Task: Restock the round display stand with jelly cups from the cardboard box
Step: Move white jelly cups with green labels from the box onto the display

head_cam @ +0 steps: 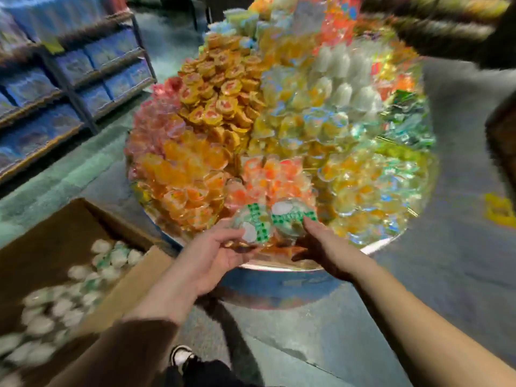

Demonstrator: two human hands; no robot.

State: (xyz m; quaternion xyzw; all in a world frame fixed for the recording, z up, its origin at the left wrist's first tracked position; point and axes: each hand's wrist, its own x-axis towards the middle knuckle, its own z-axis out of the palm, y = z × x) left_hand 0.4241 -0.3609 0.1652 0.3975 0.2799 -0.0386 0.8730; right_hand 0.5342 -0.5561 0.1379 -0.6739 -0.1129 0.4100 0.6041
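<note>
So, both hands out at the near rim of the round display stand. Left hand with its grip curled round one green-checked jelly cup, right hand pinching a second cup just beside it, right over the orange pile. Cardboard box down low left, full of blurry white-lidded cups.

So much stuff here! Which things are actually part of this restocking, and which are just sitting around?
Part of the job:
- green-and-white checked clear jelly cups, held by left hand and right hand
- round silver display stand
- brown cardboard box

Just around:
- blue-packed shelves
- black-and-white shoe
</note>
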